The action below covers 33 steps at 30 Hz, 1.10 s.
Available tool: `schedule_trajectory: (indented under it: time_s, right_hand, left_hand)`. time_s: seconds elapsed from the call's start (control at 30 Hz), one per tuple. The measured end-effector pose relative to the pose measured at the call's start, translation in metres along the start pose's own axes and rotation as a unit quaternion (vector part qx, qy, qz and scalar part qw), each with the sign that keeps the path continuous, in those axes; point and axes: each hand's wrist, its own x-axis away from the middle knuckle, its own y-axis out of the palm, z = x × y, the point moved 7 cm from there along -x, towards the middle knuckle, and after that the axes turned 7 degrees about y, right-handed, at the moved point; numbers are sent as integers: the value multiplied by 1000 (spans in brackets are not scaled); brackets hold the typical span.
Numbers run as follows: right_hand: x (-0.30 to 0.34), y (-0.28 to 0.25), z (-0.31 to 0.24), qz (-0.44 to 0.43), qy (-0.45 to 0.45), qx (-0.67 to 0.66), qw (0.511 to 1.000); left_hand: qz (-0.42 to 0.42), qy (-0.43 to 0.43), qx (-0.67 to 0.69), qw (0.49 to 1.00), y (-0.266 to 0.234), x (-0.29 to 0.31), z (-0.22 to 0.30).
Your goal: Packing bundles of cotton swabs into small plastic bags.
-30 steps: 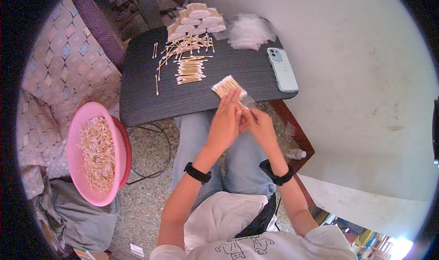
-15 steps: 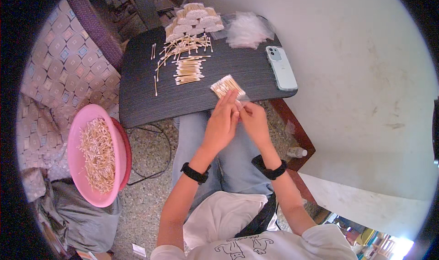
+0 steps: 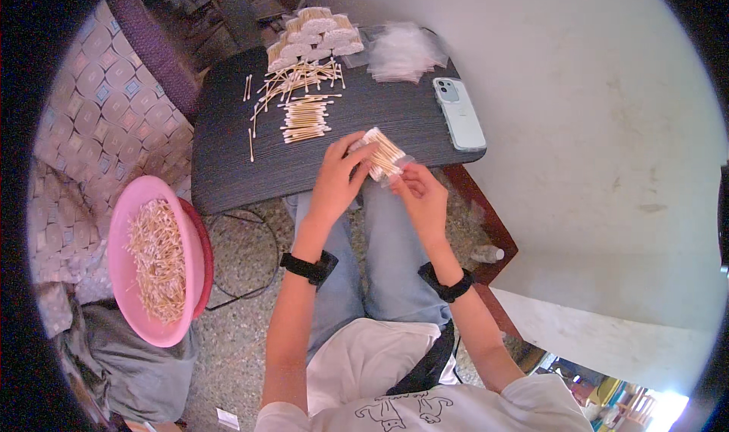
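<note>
A small clear bag of cotton swabs [image 3: 386,155] is held between my two hands at the near edge of the dark table [image 3: 250,177]. My left hand [image 3: 343,172] grips its left side, thumb and fingers around the bundle. At the bag's lower right end, my right hand [image 3: 420,191] pinches the plastic. On the table beyond lies a neat row of cotton swabs [image 3: 306,120], and behind it a loose heap of swabs [image 3: 300,80]. Filled swab bags [image 3: 315,33] are stacked at the far edge.
Clear empty bags [image 3: 404,52] lie in a pile at the far right, with a white phone [image 3: 460,114] nearer. A pink basin [image 3: 121,280] of loose swabs stands at the left. A cable [image 3: 277,253] curls on the floor; a bottle [image 3: 487,254] is below right.
My left hand has shifted from over the bag to its left side, and the bag has turned more upright. My right hand still pinches its lower end.
</note>
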Motion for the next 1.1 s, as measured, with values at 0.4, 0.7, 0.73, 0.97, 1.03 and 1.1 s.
schedule_trajectory:
  time_s: [0.4,0.7,0.73,0.97,1.03,1.1]
  right_hand:
    - [-2,-9,-12,9,-60,79,995]
    - [-14,-7,9,-130,83,-86,984]
    - [-16,-5,12,-150,95,-103,979]
    - [-24,-14,28,-154,113,-154,969]
    - [-24,-11,28,-173,94,-112,974]
    - [-24,-8,23,-178,91,-109,974]
  left_hand:
    - [33,-20,-1,999,-7,2,-1]
    - [37,-21,19,999,-9,4,-3]
    - [37,-19,31,999,-10,4,-2]
    - [26,-41,53,997,-5,4,-8]
    - [32,-25,66,997,-5,4,-9]
    - [31,-17,60,998,-5,5,-10]
